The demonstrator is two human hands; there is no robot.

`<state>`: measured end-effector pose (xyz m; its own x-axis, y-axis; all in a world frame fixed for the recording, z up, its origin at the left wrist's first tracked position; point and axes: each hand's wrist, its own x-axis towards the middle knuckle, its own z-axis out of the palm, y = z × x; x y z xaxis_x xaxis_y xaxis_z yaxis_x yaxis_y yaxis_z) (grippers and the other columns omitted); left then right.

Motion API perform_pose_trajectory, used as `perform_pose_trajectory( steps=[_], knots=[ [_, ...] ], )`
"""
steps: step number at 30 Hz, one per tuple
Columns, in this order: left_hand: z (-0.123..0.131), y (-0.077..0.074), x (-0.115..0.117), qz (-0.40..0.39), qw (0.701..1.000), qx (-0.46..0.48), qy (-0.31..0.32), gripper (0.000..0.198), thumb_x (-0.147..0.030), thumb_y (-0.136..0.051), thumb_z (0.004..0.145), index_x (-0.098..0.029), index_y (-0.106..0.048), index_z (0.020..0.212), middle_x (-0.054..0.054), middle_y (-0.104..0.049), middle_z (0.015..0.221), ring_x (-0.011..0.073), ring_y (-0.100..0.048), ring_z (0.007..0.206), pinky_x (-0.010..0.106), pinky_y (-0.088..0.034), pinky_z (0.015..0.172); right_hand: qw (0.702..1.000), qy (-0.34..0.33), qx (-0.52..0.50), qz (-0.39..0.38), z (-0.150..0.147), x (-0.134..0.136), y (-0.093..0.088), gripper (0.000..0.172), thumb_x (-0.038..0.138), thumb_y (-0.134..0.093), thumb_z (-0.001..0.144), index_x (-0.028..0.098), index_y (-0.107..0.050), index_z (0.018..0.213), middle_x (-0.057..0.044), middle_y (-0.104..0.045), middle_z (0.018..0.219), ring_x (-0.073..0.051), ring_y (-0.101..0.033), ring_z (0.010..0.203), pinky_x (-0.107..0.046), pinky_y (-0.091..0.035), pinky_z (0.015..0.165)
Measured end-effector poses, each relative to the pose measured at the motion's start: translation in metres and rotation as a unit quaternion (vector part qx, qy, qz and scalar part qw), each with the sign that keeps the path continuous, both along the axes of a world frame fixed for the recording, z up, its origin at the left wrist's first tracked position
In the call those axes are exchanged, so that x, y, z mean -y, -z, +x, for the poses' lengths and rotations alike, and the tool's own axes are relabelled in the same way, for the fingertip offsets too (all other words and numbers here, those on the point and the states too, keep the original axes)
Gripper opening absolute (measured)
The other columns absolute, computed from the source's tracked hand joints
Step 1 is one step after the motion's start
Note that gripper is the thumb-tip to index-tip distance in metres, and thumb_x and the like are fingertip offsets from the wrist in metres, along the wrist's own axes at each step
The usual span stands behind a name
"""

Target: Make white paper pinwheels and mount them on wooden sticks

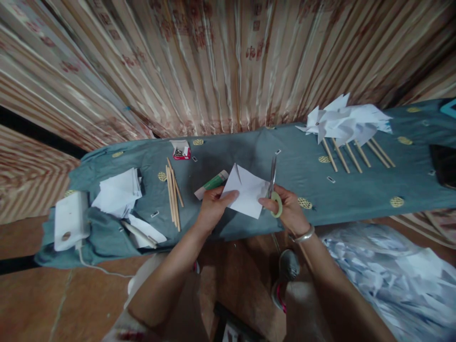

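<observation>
My left hand (211,211) pinches the left side of a white square sheet of paper (245,194), thumb on top. A slit runs inward from the paper's upper corner. In my right hand (294,213) are scissors (272,176) with a pale yellow-green handle, their blades pointing away from me. The right thumb and fingers also touch the paper's right corner. Behind my left hand lies a green and pale box (213,183), partly covered by hand and paper. Left of it, several wooden sticks (173,194) lie in a loose bundle.
A small red box (182,151) of metal pieces stands open at the back. Left are stacked white papers (119,192) and a white corded device (71,221). Several paper pinwheels (344,121) on sticks lie back right. A plastic bag (392,275) of paper pieces sits below, right.
</observation>
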<state>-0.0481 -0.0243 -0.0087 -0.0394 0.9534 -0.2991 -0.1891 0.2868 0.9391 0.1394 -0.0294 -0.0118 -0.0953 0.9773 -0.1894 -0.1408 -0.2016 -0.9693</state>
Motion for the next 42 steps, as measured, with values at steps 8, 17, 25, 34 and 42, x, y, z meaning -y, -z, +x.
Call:
perform_pose_trajectory(
  steps=[8,17,25,34,42],
  knots=[
    [0.015,0.000,0.005,0.000,0.989,0.140,-0.052,0.030,-0.033,-0.082,0.059,-0.014,-0.072,0.080,0.005,-0.073,0.078,0.0165,-0.064,0.070,0.027,-0.049,0.065,0.998,0.056,-0.033,0.017,-0.015,0.003,0.004,0.033,0.038,-0.082,0.059,0.021,-0.067,0.084,0.002,-0.067,0.076,-0.012,-0.054,0.064,-0.026,-0.047,0.062],
    [-0.006,-0.010,-0.008,0.027,0.980,0.139,-0.139,0.039,-0.033,-0.086,0.054,-0.013,-0.071,0.083,0.007,-0.074,0.090,0.0192,-0.069,0.080,0.030,-0.054,0.074,0.996,-0.081,0.010,0.025,-0.005,0.020,-0.008,0.047,0.059,-0.067,0.073,0.019,-0.063,0.097,-0.005,-0.070,0.080,-0.015,-0.059,0.068,-0.030,-0.049,0.067],
    [-0.013,-0.012,-0.014,0.044,0.978,0.129,-0.160,0.036,-0.035,-0.085,0.055,-0.013,-0.071,0.080,0.008,-0.074,0.086,0.0247,-0.070,0.087,0.035,-0.056,0.077,0.956,-0.287,0.041,-0.047,-0.007,0.037,-0.008,0.048,0.054,-0.070,0.073,0.016,-0.065,0.101,-0.003,-0.066,0.073,-0.011,-0.056,0.060,-0.024,-0.046,0.057],
    [-0.003,-0.010,-0.011,0.028,0.979,0.147,-0.137,0.035,-0.034,-0.086,0.054,-0.012,-0.071,0.077,0.007,-0.075,0.081,0.0226,-0.070,0.079,0.030,-0.056,0.068,0.963,-0.260,0.039,-0.052,-0.013,0.033,-0.011,0.046,0.057,-0.071,0.069,0.016,-0.064,0.089,-0.001,-0.062,0.067,-0.011,-0.054,0.058,-0.023,-0.045,0.054],
    [-0.002,-0.010,-0.010,0.022,0.980,0.138,-0.143,0.038,-0.036,-0.086,0.052,-0.012,-0.071,0.077,0.008,-0.074,0.083,0.0242,-0.070,0.081,0.032,-0.055,0.068,0.963,-0.260,0.053,-0.042,-0.013,0.033,-0.011,0.044,0.056,-0.070,0.071,0.016,-0.066,0.090,-0.002,-0.063,0.070,-0.011,-0.054,0.059,-0.023,-0.043,0.051]
  ],
)
